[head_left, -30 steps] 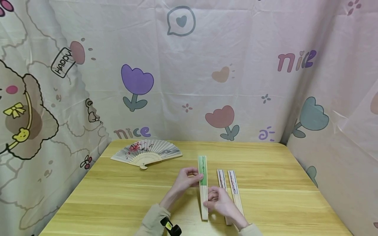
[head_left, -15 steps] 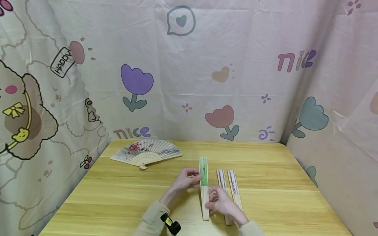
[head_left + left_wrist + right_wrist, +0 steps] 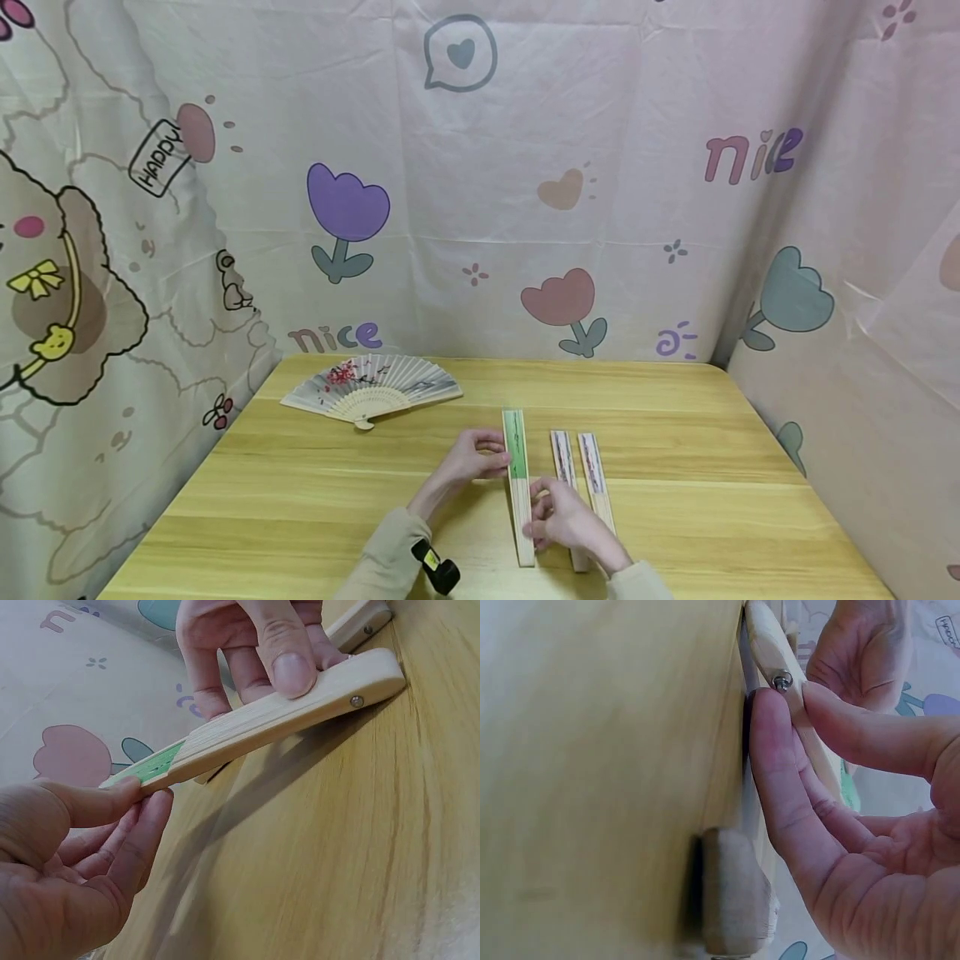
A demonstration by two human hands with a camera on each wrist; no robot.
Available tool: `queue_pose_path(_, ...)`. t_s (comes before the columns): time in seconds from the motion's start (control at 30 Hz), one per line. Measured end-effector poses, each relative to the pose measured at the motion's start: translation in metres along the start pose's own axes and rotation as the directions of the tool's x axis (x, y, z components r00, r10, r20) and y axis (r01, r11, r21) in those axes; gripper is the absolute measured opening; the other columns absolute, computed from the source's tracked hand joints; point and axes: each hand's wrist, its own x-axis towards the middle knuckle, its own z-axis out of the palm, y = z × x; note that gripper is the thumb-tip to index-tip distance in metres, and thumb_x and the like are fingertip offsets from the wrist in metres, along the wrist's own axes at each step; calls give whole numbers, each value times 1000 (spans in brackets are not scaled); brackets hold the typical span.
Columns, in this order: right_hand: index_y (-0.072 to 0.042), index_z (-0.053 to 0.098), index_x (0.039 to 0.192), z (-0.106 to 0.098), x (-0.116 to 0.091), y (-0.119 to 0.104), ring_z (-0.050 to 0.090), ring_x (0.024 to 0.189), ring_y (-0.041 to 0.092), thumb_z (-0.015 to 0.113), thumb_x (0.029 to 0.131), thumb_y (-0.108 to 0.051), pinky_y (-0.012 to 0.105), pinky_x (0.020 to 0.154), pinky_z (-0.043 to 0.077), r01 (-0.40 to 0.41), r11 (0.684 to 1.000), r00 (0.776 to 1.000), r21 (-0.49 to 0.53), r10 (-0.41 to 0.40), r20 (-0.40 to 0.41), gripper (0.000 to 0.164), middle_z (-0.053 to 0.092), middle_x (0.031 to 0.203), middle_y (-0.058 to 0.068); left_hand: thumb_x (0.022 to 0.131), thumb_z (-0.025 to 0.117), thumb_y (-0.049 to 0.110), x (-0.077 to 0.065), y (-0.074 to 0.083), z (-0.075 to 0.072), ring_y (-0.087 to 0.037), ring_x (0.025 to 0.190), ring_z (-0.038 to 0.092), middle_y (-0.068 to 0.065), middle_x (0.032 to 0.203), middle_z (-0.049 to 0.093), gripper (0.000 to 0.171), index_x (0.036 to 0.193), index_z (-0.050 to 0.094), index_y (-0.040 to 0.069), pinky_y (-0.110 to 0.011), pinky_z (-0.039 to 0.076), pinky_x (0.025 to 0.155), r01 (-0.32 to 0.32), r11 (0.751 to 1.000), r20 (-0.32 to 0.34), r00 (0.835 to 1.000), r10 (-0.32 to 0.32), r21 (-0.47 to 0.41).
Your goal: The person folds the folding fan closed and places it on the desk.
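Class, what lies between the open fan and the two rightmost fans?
In the head view: the left hand, the green folded fan and part of the right hand.

One wooden table [image 3: 675,417], yellow grain, bordered at back and both sides by creased pale cloth [image 3: 480,167] printed with flowers [image 3: 348,204], hearts [image 3: 561,190] and lettering [image 3: 759,162].

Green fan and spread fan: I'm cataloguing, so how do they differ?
The green fan is folded narrow; the spread fan is opened out. The left hand and right hand hold the green fan; the spread fan lies on the table. The green fan's leaf is green; the spread fan's, pale with red blossoms. Both have pale ribs.
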Motion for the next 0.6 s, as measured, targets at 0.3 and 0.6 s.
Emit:
queue_pose_path(0.3,9,41,111,0,0,-1,57,53,17,70,69,2,35,51,58,-17,997,1000,-74,17,-7,52,56,71,11,76,63,-7,5,-1,4,-14,64,63,-11,85,58,39,111,48,-13,-35,59,70,10,999,-12,1000,-10,37)
queue_pose_path(0.6,11,41,113,-2,0,-1,59,50,17,70,70,0,34,50,58,-21,990,1000,-137,20,-10,53,58,68,9,77,62,-6,7,-3,8,-15,64,63,-16,87,60,38,111,49,-13,-38,59,69,28,996,-25,999,-26,79)
